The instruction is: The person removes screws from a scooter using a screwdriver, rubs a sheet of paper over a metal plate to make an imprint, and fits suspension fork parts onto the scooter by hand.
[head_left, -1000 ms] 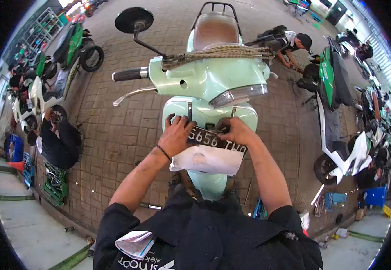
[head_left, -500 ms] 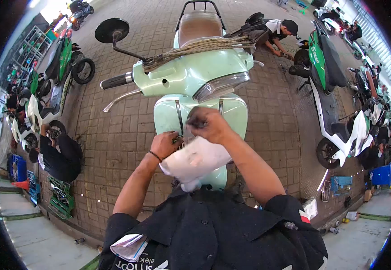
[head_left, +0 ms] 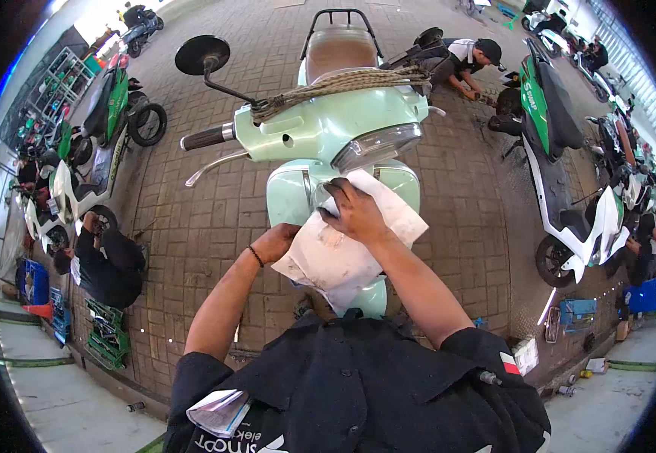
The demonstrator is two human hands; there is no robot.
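Observation:
A white sheet (head_left: pixel 335 260), creased and marked with dark smudges, spreads in front of the mint-green scooter (head_left: pixel 320 121). Whether it is paper or thin plastic I cannot tell. My left hand (head_left: pixel 276 243) is closed at its left edge, with the fingertips partly hidden behind it. Across the sheet's upper part, my right hand (head_left: pixel 356 213) is closed, pinching it with blackened fingers. Behind the sheet, the scooter's front panel is partly covered. A braided rope (head_left: pixel 335 83) lies over the handlebar, just behind the headlight (head_left: pixel 379 145).
A crouching person (head_left: pixel 105 260) works at a white scooter on the left; another person (head_left: pixel 471 64) bends at a green scooter (head_left: pixel 535 106) on the right. A green crate (head_left: pixel 106 336) and a blue crate (head_left: pixel 577 311) stand on the brick floor.
The sheet has unfolded and spread upward and to the right. My right hand has moved slightly right and down, now with the sheet in it. The view has shifted slightly.

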